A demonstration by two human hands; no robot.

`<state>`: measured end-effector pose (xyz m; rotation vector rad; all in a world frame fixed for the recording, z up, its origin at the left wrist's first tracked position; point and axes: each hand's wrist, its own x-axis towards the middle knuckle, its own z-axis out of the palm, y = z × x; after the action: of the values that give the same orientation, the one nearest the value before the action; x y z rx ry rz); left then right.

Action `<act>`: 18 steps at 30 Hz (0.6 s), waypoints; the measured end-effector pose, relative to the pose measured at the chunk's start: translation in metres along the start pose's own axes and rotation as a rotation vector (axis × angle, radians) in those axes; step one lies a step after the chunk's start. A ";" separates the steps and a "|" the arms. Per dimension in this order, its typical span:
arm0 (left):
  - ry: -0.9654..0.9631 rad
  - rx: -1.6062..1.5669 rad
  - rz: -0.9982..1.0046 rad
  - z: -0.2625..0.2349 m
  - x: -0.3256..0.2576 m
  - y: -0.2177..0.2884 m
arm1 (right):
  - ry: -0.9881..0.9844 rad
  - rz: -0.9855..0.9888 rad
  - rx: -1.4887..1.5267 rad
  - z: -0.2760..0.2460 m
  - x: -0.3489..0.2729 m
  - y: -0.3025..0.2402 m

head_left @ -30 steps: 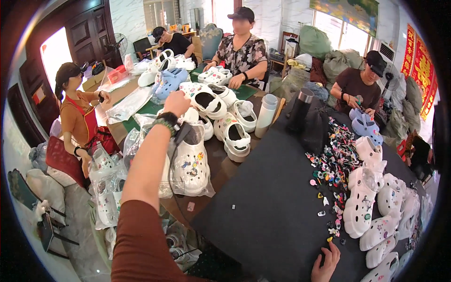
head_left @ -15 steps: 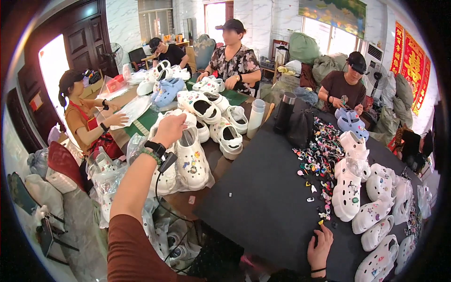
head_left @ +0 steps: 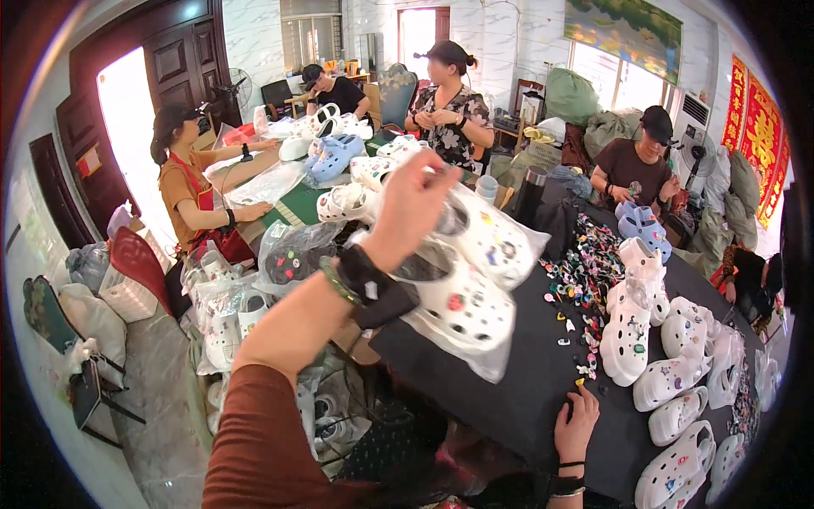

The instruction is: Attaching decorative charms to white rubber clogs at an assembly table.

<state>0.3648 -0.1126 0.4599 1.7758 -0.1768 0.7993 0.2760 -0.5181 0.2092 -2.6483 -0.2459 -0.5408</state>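
Observation:
My left hand (head_left: pixel 417 197) is raised over the table, closed around the heel end of a pair of white clogs. The nearer clog (head_left: pixel 465 304) and the farther one (head_left: pixel 500 239) hang tilted, toes toward the right, studded with small charms. A clear plastic bag (head_left: pixel 487 365) lies loosely about them. My right hand (head_left: pixel 577 420) rests on the black tabletop (head_left: pixel 475 416) with its fingers apart. Its fingertips are by a small yellow charm (head_left: pixel 580 382) at the near end of a heap of colourful shoe charms (head_left: pixel 585 263).
White clogs (head_left: pixel 626 339) line the table's right side. Blue clogs (head_left: pixel 333 158) lie among white ones on the table beyond. Bagged clogs (head_left: pixel 222 314) are piled at left. A dark bottle (head_left: pixel 530 193) stands at the back. Several people sit around, one (head_left: pixel 640 165) handling blue clogs.
My left hand has lifted the white clogs from the far-left table and carried them right, over the black tabletop. My right hand stays by the yellow charm.

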 end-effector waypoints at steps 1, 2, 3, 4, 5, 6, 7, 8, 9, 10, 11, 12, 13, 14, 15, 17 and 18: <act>-0.041 -0.138 -0.048 0.014 -0.012 0.003 | 0.000 -0.005 0.001 0.001 0.000 0.000; -0.086 -0.280 -0.098 0.029 -0.024 0.003 | 0.015 -0.023 0.005 0.001 -0.001 0.001; -0.104 -0.250 -0.123 0.043 -0.037 0.004 | 0.031 -0.037 0.008 0.001 -0.002 0.001; -0.125 -0.222 -0.148 0.057 -0.050 0.004 | 0.032 -0.033 0.002 0.002 -0.003 0.004; -0.153 -0.207 -0.092 0.071 -0.064 -0.007 | 0.042 -0.059 0.006 0.004 -0.004 0.006; -0.191 -0.201 -0.036 0.083 -0.076 -0.007 | 0.055 -0.073 0.004 0.004 -0.006 0.011; -0.240 -0.033 0.018 0.086 -0.092 -0.009 | 0.085 -0.093 0.012 0.006 -0.007 0.014; -0.342 0.002 -0.075 0.084 -0.105 0.000 | 0.093 -0.106 0.029 0.006 -0.006 0.012; -0.324 0.050 0.043 0.086 -0.119 -0.024 | 0.099 -0.118 0.056 0.007 -0.004 0.011; -0.309 0.095 0.159 0.087 -0.129 -0.051 | 0.102 -0.125 0.083 0.008 -0.004 0.010; -0.380 0.125 0.048 0.080 -0.132 -0.057 | 0.097 -0.120 0.082 0.007 -0.003 0.009; -0.453 0.160 -0.061 0.067 -0.132 -0.062 | 0.091 -0.116 0.082 0.004 -0.002 0.006; -0.533 0.048 -0.312 0.056 -0.131 -0.059 | 0.102 -0.119 0.102 0.003 -0.001 0.006; -0.605 -0.052 -0.566 0.044 -0.128 -0.049 | 0.108 -0.110 0.109 0.002 0.000 0.004; -0.622 -0.029 -0.628 0.036 -0.124 -0.033 | 0.104 -0.088 0.127 0.001 0.002 0.005; -0.704 0.059 -0.676 0.025 -0.117 -0.026 | 0.126 -0.058 0.189 0.002 0.004 0.009; -0.763 0.125 -0.662 0.019 -0.114 -0.029 | 0.149 -0.052 0.235 0.002 0.005 0.010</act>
<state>0.3006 -0.1495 0.3664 2.0081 -0.0249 -0.3633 0.2840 -0.5255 0.2056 -2.3677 -0.3141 -0.6787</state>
